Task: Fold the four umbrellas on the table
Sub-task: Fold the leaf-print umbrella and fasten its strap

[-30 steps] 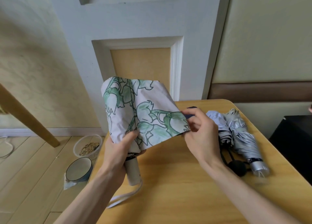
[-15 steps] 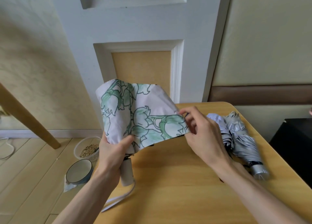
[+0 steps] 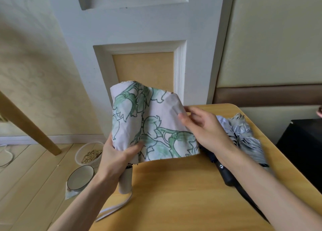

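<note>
I see the left hand (image 3: 116, 154) wrapped round the white cloth umbrella with green flowers (image 3: 153, 126), its fingers curled tight just above the short white handle (image 3: 125, 182). The umbrella is held up over the left part of the yellow wooden surface (image 3: 174, 187), with its cloth spread wide to the right. The right hand (image 3: 203, 129) pinches the right edge of that cloth between thumb and fingers. A white strap (image 3: 113, 210) hangs from the handle onto the surface. A shiny grey folded umbrella (image 3: 247, 136) lies behind the right hand, and a dark blue umbrella with a black handle (image 3: 226, 175) lies under the right arm. On the floor sit a clear tub of grain (image 3: 88, 154) and a white bowl (image 3: 80, 177).
</note>
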Motion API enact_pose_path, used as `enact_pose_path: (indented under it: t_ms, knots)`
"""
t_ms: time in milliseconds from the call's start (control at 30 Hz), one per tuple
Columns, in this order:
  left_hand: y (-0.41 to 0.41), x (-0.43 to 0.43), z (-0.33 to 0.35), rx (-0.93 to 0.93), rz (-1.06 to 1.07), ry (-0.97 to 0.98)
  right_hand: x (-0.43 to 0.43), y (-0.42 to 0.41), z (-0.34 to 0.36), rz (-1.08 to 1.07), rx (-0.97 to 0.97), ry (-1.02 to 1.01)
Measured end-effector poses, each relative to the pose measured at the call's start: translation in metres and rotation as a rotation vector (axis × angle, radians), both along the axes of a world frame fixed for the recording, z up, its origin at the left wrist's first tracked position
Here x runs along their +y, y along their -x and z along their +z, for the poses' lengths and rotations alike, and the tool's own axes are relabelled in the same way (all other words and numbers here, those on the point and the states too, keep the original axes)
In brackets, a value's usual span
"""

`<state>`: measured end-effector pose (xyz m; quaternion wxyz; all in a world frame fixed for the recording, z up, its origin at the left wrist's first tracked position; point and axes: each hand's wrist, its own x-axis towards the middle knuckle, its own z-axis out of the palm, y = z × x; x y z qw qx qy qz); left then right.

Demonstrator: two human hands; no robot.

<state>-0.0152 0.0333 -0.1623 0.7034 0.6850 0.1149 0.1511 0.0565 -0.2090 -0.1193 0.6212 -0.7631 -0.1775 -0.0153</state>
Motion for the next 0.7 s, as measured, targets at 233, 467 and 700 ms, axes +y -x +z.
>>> enact_pose_path:
  t_ms: [233,467,700]
  knots:
    - [-0.001,-0.014,-0.002,-0.05,0.073,-0.099,-0.003,-0.005,-0.005,-0.335,-0.138,-0.017]
    - [0.005,-0.014,-0.001,-0.071,-0.008,-0.174,-0.015,-0.007,0.009,-0.085,0.071,-0.145]
    - [0.004,-0.008,0.004,-0.081,-0.002,-0.218,-0.02,-0.011,0.005,-0.233,-0.175,-0.096]
